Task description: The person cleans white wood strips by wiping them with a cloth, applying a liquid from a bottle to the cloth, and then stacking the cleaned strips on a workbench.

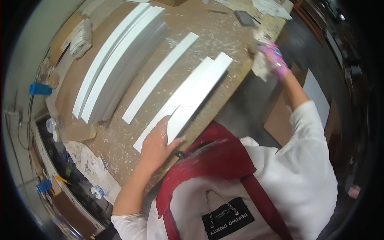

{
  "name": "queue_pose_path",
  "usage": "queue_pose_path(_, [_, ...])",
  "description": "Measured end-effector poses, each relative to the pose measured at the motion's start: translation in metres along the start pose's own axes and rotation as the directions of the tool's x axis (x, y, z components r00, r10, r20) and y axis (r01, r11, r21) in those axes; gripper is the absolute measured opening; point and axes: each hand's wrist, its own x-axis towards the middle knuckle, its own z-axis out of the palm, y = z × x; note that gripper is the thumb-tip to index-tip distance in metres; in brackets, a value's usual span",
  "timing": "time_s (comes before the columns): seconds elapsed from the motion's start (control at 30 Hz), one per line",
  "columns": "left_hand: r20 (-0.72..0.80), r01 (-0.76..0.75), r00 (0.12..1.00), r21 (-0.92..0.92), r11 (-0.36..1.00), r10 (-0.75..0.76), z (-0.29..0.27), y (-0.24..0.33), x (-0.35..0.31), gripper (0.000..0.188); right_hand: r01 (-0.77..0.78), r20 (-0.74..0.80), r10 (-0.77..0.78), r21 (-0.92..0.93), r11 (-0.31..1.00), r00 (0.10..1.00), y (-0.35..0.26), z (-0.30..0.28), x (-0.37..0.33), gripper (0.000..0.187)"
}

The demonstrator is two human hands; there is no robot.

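Two long white strips (196, 94) lie overlapping near the front edge of the worktable, ends slightly offset. My bare left hand (154, 146) grips the near strip around its lower left end, fingers over the top and thumb at the near edge. Out past the table's right corner, my right hand (274, 58), in a pink patterned glove, is closed on a crumpled whitish cloth (261, 66). Motion blurs the cloth and part of its outline. Farther in, a single white strip (160, 78) lies by itself.
A tall stack of white strips (120, 60) stands at the far left of the paint-spotted table (132, 140). Behind it sits a wrapped white bundle (81, 38). A jar on its side (76, 132) lies near the left edge. At the far right corner rests a grey block (244, 18).
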Motion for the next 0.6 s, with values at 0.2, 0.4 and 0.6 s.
queue_pose_path(0.2, [-0.139, 0.284, 0.935, -0.257, 0.924, -0.326, -0.042, -0.082, 0.007, 0.053, 0.063, 0.03, -0.079, 0.366, 0.928, 0.996, 0.019, -0.016, 0.016, 0.042])
queue_pose_path(0.4, [-0.37, 0.269, 0.916, 0.279, 0.922, -0.155, -0.016, -0.147, 0.004, 0.051, 0.525, 0.185, -0.498, -0.435, 0.732, 0.847, -0.014, -0.008, 0.042, 0.035])
queue_pose_path(0.6, [-0.527, 0.229, 0.831, 0.037, 0.973, -0.176, -0.032, -0.122, 0.011, 0.047, 0.136, 0.115, -0.226, 0.518, 0.845, 0.967, -0.053, 0.041, 0.075, 0.046])
